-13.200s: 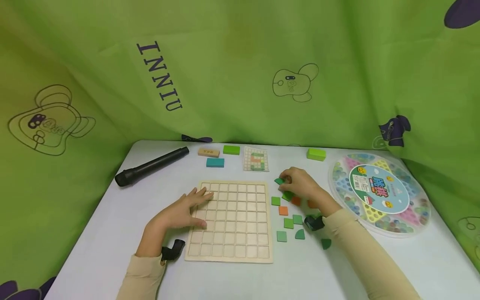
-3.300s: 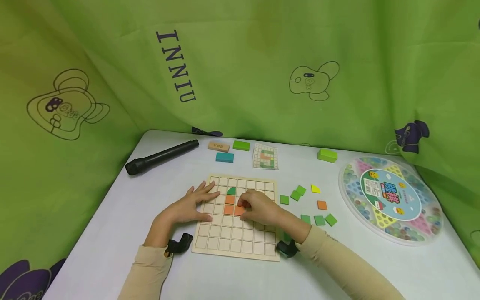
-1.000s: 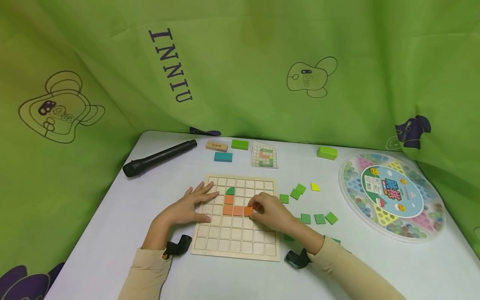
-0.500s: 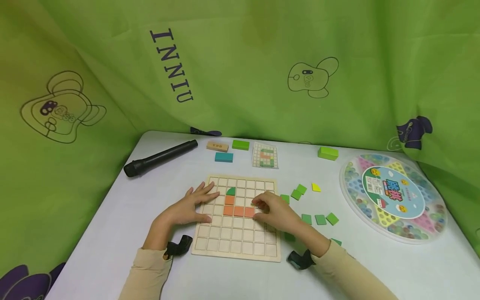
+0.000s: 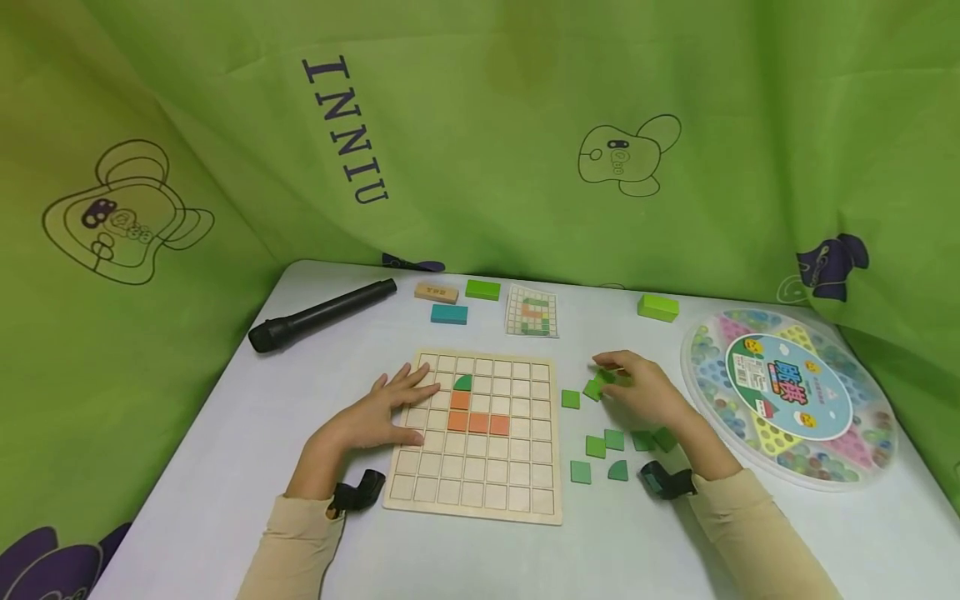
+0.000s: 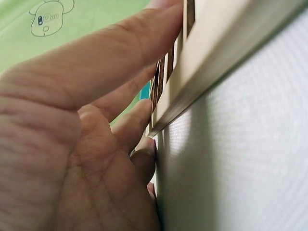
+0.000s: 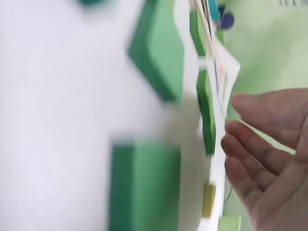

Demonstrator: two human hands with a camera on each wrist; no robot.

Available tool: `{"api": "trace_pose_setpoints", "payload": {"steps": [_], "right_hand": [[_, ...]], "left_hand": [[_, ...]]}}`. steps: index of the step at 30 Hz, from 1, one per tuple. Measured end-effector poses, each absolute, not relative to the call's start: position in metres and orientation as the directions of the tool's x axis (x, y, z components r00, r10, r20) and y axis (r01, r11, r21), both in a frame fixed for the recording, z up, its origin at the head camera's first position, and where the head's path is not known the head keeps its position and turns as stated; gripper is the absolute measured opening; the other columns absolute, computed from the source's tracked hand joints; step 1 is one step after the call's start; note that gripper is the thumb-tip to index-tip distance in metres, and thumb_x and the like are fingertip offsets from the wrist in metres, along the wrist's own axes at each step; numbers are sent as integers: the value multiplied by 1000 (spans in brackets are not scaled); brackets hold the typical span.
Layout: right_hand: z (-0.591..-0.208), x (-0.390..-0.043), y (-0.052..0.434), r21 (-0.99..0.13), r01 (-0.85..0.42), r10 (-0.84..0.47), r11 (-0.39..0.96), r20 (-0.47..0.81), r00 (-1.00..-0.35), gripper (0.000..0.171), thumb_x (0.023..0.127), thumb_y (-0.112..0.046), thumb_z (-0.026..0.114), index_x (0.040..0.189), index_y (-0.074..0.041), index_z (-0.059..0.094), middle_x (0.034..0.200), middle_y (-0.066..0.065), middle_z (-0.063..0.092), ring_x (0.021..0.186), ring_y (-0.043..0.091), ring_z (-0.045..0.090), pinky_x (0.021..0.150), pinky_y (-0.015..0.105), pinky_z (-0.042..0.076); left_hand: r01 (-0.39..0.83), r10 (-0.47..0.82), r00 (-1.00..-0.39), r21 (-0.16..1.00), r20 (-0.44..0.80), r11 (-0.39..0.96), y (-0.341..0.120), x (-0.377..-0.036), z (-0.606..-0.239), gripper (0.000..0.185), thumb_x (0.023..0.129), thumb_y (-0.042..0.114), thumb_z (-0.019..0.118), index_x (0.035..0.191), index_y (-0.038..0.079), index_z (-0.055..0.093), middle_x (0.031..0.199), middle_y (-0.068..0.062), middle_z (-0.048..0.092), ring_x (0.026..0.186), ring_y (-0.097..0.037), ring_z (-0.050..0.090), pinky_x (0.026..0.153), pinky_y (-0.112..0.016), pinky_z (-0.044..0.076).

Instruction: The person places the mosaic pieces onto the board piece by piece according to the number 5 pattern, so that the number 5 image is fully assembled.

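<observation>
A wooden grid board (image 5: 442,498) lies on the table. On it sit a green quarter-round tile (image 5: 462,383) and several orange square tiles (image 5: 478,423) in an L shape. My left hand (image 5: 367,421) rests spread on the board's left edge, fingertips and thumb over the border squares. To the right of the board my right hand (image 5: 637,387) hovers over green square tiles (image 5: 593,390), fingers and thumb apart. In the right wrist view nothing shows between those fingers (image 7: 240,173), and a yellow tile (image 7: 209,199) lies just beyond the green ones.
More green tiles (image 5: 596,447) lie scattered right of the board. Behind it are a printed pattern card (image 5: 532,312), small blocks (image 5: 448,314) and a black microphone (image 5: 322,317). A round marble game box (image 5: 787,400) lies at the right; a green cloth (image 5: 480,167) hangs behind.
Since the oldest frame, the bare board has gained the green quarter-round and orange tiles. My right hand has let go of the last orange tile and moved right; my left stays on the board.
</observation>
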State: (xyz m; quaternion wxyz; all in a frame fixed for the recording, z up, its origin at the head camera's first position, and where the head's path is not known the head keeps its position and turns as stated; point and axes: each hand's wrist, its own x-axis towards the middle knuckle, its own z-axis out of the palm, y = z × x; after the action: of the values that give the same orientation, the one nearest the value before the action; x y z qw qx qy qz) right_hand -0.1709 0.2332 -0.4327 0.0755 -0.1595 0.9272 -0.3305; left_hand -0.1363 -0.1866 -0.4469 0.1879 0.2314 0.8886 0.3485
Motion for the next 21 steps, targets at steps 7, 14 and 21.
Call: {"api": "trace_pose_setpoints", "payload": {"steps": [7, 14, 21], "right_hand": [[-436, -188, 249, -624, -298, -445, 722, -88, -891, 39, 84, 8, 56, 121, -2, 60, 123, 19, 58, 115, 37, 52, 98, 53, 43], [-438, -199, 250, -617, -347, -484, 706, -63, -873, 33, 81, 11, 59, 110, -3, 66, 111, 13, 62, 101, 26, 56, 88, 40, 48], [-438, -200, 249, -587, -359, -469, 726, -40, -883, 24, 81, 0, 70, 104, -3, 66, 104, 10, 64, 95, 23, 59, 83, 38, 50]], "left_hand": [[286, 544, -822, 704, -168, 650, -188, -137, -448, 79, 76, 34, 77, 145, 17, 41, 159, -7, 13, 147, -33, -2, 117, -54, -7], [286, 541, -825, 707, -162, 647, -188, -137, -450, 79, 76, 34, 77, 144, 18, 42, 160, -7, 13, 147, -33, -2, 116, -56, -6], [294, 551, -819, 704, -163, 646, -188, -138, -450, 79, 77, 35, 76, 145, 16, 41, 160, -8, 13, 147, -34, -2, 116, -56, -7]]}}
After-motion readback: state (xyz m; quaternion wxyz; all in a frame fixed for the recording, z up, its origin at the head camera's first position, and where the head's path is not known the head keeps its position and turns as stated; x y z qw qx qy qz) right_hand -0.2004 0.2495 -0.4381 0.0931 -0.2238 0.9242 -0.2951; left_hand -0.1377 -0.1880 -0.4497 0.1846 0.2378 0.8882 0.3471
